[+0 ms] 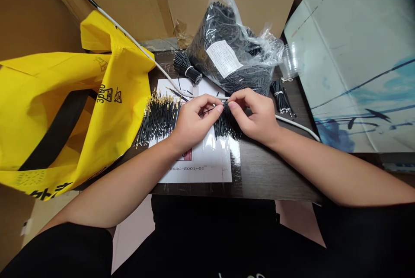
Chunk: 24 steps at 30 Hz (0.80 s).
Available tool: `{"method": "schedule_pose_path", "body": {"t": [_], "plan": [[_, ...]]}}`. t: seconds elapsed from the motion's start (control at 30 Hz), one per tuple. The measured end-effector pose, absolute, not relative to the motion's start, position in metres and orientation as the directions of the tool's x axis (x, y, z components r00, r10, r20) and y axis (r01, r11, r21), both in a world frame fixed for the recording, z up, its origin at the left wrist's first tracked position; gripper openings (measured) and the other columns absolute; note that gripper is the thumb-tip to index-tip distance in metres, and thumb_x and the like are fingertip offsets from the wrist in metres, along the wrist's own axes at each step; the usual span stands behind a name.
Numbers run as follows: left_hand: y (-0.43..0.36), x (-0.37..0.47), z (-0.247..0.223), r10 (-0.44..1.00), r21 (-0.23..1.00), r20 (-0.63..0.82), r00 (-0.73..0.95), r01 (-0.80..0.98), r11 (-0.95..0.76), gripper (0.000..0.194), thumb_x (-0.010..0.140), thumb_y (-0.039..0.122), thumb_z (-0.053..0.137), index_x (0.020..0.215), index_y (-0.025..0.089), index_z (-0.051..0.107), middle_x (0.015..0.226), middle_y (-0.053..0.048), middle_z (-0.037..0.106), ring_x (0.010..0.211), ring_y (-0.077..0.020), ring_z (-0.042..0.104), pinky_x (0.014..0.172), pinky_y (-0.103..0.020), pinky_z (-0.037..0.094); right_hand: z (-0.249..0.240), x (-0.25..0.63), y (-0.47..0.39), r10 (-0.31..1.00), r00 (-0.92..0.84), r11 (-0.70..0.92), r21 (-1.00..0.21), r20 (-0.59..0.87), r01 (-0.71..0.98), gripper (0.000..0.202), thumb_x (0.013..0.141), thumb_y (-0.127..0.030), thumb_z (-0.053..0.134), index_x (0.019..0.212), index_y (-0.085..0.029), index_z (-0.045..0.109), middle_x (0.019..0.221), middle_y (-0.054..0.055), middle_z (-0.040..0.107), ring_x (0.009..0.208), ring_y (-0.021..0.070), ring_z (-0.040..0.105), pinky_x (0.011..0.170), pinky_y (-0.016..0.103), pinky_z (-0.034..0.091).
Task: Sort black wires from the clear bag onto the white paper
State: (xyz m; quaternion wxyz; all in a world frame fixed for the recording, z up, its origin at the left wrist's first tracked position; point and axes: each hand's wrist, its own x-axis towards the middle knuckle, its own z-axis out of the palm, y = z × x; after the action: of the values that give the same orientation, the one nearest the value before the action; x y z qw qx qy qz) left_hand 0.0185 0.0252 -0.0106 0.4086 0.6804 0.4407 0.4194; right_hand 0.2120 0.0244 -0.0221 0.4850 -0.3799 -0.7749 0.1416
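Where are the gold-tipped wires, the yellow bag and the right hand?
Gold-tipped wires (158, 117), head view: middle of the pile.
Yellow bag (115, 126), head view: its side.
Right hand (257, 113), head view: middle of the hand.

Both bare forearms (129, 183) angle inward and forward. The left hand (196, 118) and right hand (254, 111) sit just apart, thumb and forefinger pinched on each; the other fingers seem curled, mostly hidden.

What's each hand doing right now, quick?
Left hand: closed, pinching a thin black wire.
Right hand: closed, thumb and finger pinched; what's in its grip is too small to tell.
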Motion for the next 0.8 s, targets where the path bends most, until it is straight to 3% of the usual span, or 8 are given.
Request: {"method": "schedule_pose_path", "body": {"t": [0.3, 0.8], "plan": [[0.0242, 0.0202, -0.0098, 0.954, 0.965, 0.147, 0.261, 0.172, -0.196, 0.012, 0.091, 0.023, 0.064, 0.082, 0.018, 0.061, 0.066, 0.003, 0.054, 0.059, -0.0083, 0.046, 0.057, -0.022, 0.039, -0.0204, 0.2087, 0.0219, 0.729, -0.157, 0.646, -0.593, 0.666, 0.480, 0.008, 0.095, -0.024, 0.063, 0.097, -0.020, 0.070, 0.084, 0.001, 0.073, 0.066, 0.0108, 0.062, 0.063, 0.026, 0.050], [0.0223, 0.0238, -0.0072, 0.950, 0.996, -0.052, 0.309, -0.054, 0.072, 0.027, 0.087, 0.039, 0.074, 0.080, 0.018, 0.057, 0.057, 0.005, 0.046, 0.049, -0.0062, 0.041, 0.046, -0.022, 0.028, -0.0217, 0.2083, 0.0226, 0.716, -0.147, 0.658, -0.590, 0.682, 0.468, 0.013, 0.094, -0.023, 0.064, 0.100, -0.019, 0.074, 0.083, 0.002, 0.076, 0.060, 0.0099, 0.062, 0.060, 0.026, 0.051]]}}
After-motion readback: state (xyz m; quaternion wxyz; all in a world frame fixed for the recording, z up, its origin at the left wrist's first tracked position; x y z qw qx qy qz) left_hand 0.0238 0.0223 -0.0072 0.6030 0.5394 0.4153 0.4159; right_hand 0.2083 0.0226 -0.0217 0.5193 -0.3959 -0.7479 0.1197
